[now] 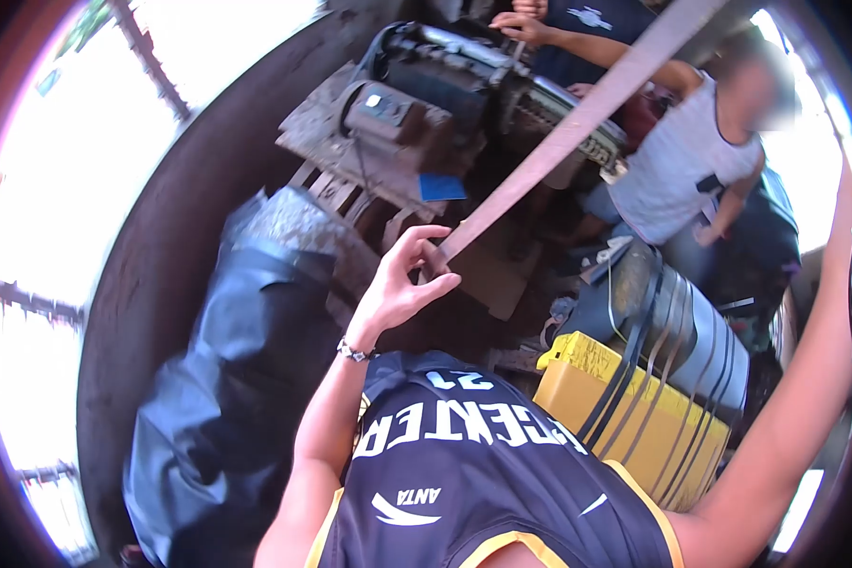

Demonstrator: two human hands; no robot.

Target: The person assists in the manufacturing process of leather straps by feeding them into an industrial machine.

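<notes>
The lower end of a long, flat, pale strip (577, 128) lies between the curled fingers and thumb of my left hand (412, 275), near the middle of the view. From there the strip runs diagonally up to the top edge. Its material is hard to tell. A beaded bracelet (352, 352) circles my left wrist. My right arm (805, 369) reaches up along the right edge, and its hand is not visible.
Ahead stands a machine with a motor (379, 114) and rollers. A person in a grey sleeveless top (672, 161) is beside it, with another person's hand (525, 28) above. A dark covered bundle (246, 350) lies left; a strapped yellow box (625, 407) sits right.
</notes>
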